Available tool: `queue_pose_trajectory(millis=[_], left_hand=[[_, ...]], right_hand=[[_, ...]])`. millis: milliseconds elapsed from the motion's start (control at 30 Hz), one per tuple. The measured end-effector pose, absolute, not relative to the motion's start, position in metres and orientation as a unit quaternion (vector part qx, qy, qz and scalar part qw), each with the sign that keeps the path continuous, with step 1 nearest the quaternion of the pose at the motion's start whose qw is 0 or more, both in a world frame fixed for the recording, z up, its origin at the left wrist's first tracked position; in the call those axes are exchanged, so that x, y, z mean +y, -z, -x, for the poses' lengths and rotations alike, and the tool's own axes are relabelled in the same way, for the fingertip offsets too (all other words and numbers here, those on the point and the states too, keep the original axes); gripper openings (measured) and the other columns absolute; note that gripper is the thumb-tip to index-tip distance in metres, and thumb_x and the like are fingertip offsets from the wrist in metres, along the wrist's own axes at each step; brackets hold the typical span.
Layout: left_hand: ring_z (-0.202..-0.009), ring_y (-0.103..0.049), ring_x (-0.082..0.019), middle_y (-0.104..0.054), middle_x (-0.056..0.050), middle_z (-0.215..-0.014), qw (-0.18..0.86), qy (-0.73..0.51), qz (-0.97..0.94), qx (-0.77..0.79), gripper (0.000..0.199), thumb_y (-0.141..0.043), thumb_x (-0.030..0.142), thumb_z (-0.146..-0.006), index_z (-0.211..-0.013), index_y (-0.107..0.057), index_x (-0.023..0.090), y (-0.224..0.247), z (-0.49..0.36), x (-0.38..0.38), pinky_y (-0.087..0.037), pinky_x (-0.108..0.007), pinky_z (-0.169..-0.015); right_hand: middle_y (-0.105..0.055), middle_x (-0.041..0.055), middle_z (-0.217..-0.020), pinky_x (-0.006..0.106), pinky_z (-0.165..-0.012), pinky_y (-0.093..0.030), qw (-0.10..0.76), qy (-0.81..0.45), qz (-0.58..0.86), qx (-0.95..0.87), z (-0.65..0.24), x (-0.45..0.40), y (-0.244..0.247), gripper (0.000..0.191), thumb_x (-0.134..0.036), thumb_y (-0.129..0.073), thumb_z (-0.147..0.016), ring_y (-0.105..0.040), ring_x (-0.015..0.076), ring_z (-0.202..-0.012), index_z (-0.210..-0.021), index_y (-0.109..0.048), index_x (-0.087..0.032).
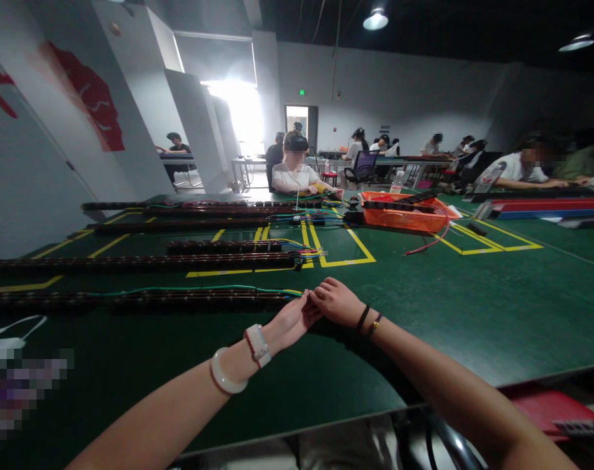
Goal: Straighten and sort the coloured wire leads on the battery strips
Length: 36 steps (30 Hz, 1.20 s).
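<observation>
My left hand (291, 321), wearing a watch and a pale bangle, reaches to the end of the nearest dark strip (199, 301). Its fingers are closed on the thin wires (292, 293) that come out there, green, yellow and blue. Meeting it fingertip to fingertip, my right hand (340, 302) is bent over and pinches the same wire ends. A small pale piece shows at the fingertips, too small to name. Just beyond lies another long dark strip (145, 262), its coloured wires (307, 250) ending in a small clear connector (323, 253).
The green table (453, 326) carries yellow tape outlines (348, 262). More dark strips (189, 225) lie further back. An orange basket (407, 220) holds dark parts, with a red wire (427, 247) hanging out. A person (297, 173) works across the table; others sit behind.
</observation>
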<state>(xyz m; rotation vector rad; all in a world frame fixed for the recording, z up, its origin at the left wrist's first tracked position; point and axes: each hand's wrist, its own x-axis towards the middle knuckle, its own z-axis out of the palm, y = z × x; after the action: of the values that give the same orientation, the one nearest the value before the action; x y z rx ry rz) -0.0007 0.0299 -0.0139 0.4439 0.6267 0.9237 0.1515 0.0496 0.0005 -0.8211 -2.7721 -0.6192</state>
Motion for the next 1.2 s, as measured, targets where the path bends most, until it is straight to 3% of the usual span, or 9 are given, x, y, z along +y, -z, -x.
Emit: queue_pose_trajectory(millis=[700, 933, 1200], left_hand=[[-0.084, -0.064, -0.016, -0.066, -0.01, -0.086, 0.836, -0.419, -0.212, 0.284, 0.023, -0.042, 0.019, -0.092, -0.081, -0.061, 0.011, 0.0116, 0.0017, 0.0314, -0.046, -0.033, -0.09], [-0.084, -0.063, -0.016, -0.066, -0.009, -0.085, 0.835, -0.421, -0.213, 0.285, 0.024, -0.04, 0.018, -0.093, -0.082, -0.06, 0.013, 0.012, 0.0015, 0.0313, -0.047, -0.033, -0.09], [-0.08, -0.063, -0.015, -0.065, -0.009, -0.085, 0.826, -0.43, -0.217, 0.294, 0.024, -0.037, 0.018, -0.094, -0.084, -0.059, 0.012, 0.017, 0.0004, 0.0345, -0.048, -0.034, -0.087]], right_hand=[[-0.057, 0.0077, -0.085, 0.032, -0.075, -0.035, 0.07, 0.198, 0.298, -0.931, -0.1518, 0.0488, -0.0059, 0.016, -0.018, -0.045, -0.092, -0.049, 0.0168, -0.075, -0.099, -0.058, -0.011], [-0.058, 0.0068, -0.086, 0.031, -0.075, -0.036, 0.085, 0.204, 0.299, -0.928, -0.1529, 0.0482, -0.0056, 0.017, -0.018, -0.045, -0.093, -0.049, 0.0167, -0.076, -0.101, -0.059, -0.013], [-0.059, 0.0073, -0.101, 0.03, -0.082, -0.038, 0.137, 0.174, 0.316, -0.923, -0.1518, 0.0521, -0.0025, 0.018, -0.02, -0.045, -0.094, -0.051, 0.0167, -0.086, -0.099, -0.061, -0.015]])
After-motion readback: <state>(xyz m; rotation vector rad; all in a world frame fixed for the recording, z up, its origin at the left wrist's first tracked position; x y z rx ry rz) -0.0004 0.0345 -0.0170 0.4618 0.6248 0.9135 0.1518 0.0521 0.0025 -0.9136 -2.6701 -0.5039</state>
